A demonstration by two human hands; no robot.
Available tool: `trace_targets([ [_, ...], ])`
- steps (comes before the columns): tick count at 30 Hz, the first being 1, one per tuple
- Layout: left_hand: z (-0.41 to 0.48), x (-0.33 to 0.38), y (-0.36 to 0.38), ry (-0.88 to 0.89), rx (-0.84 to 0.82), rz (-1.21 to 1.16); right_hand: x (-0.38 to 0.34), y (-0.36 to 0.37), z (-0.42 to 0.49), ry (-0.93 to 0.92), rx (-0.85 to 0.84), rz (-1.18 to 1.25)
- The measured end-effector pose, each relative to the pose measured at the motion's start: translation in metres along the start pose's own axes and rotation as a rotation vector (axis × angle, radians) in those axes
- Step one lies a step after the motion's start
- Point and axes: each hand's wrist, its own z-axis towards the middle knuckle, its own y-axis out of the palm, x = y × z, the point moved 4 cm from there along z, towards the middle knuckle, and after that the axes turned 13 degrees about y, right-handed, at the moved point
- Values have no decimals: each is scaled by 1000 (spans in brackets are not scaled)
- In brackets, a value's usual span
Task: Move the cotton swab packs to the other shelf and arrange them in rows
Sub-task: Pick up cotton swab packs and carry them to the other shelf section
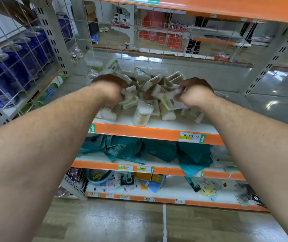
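A loose heap of cotton swab packs (154, 82) lies on a white shelf with an orange front edge (139, 131). Some packs are flat bags, others are clear tubs, such as a heart-shaped tub (142, 113) near the front. My left hand (111, 89) reaches into the left side of the heap, its fingers curled round several packs. On the right side, my right hand (194, 92) grips a flat pack with a green label (168, 101). Both arms stretch forward from the bottom corners of the view.
A wire grid (122, 37) backs the shelf. Blue cans (15, 63) stand behind a wire panel at the left. An orange shelf (227, 7) hangs overhead. Lower shelves hold teal bags (160, 151) and mixed small goods (150, 184). Wooden floor lies below.
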Motion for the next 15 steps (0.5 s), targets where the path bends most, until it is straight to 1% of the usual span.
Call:
trace_targets([
  [2, 2, -2, -14, -29, -4, -22, -4, -4, 1, 16, -62, -29],
  [5, 6, -4, -30, -72, -4, -106, -10, -10, 1, 29, -101, 16],
  [10, 9, 5, -45, -78, -61, -343, -12, -16, -4, 137, -247, 338],
  [13, 8, 12, -45, -98, -110, -519, -15, -19, -6, 170, -261, 397],
  [15, 7, 15, -46, -108, -135, -581, -17, -21, -6, 184, -264, 446],
])
